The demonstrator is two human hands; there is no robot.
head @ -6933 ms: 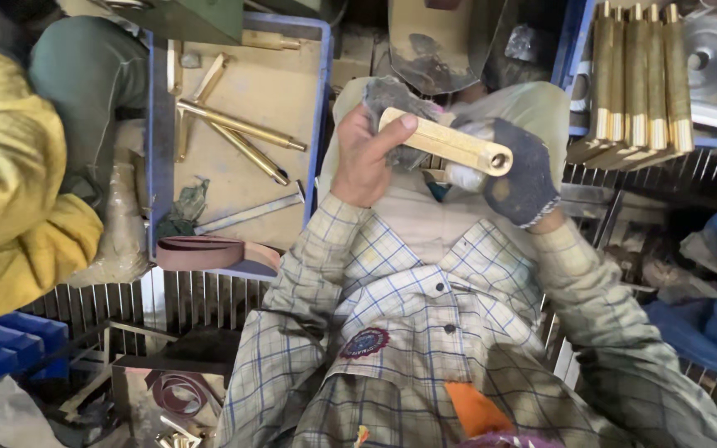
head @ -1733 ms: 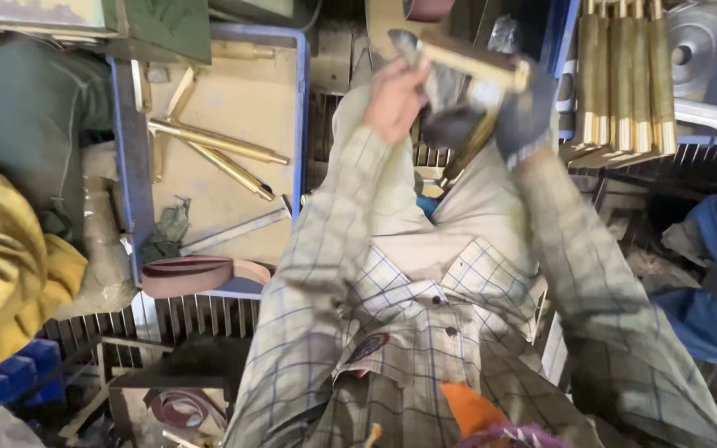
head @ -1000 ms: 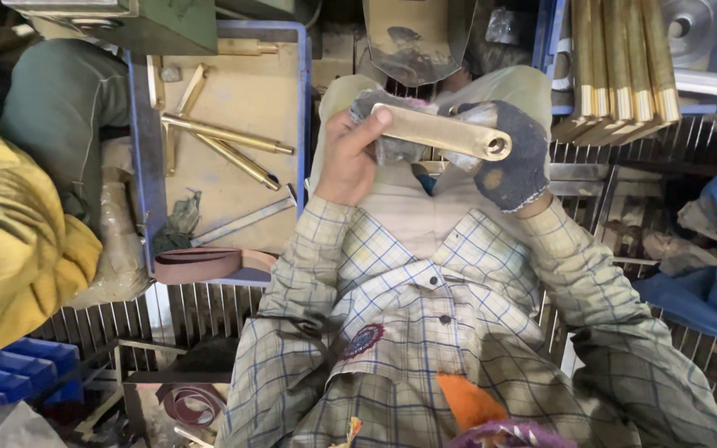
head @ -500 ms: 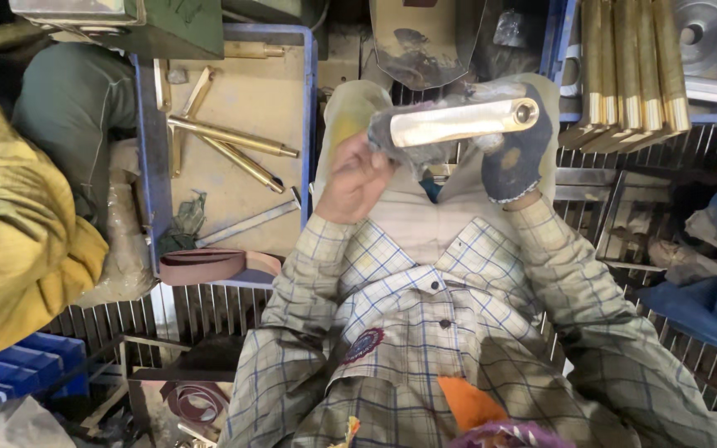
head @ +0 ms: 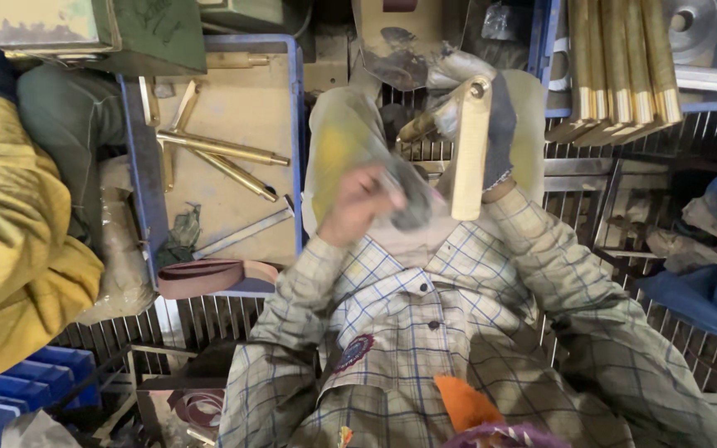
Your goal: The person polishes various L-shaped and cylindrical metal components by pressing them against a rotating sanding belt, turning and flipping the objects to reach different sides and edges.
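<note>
Right hand (head: 491,124), in a dark grey work glove, sat at upper centre of the frame, closed around the upper part of a pale brass bar (head: 470,149) with a hole near its top end; bar held nearly upright, lower end hanging free above the chest of the checked shirt (head: 425,332). Left hand (head: 358,203), bare and motion-blurred, was just left of the bar at centre frame, fingers curled on a grey abrasive pad (head: 412,199) that lay against or just beside the bar's lower half; contact itself too blurred to call. Judging by the pose, the bar was mid-rub: its face looked matte and even, but how much remained could not be read. Outward, left of centre: a blue-rimmed tray (head: 296,149) with a tan floor, holding several loose brass rods (head: 221,149) and a flat steel strip (head: 242,234); a coil of reddish sanding belt (head: 209,274) lay at the tray's lower edge. Upper right: a row of brass bars (head: 620,58) stood side by side, apparently like stock, finished or not unclear. Far left: another person's yellow sleeve (head: 10,249). Metal grating (head: 624,149) ran beneath everything.
</note>
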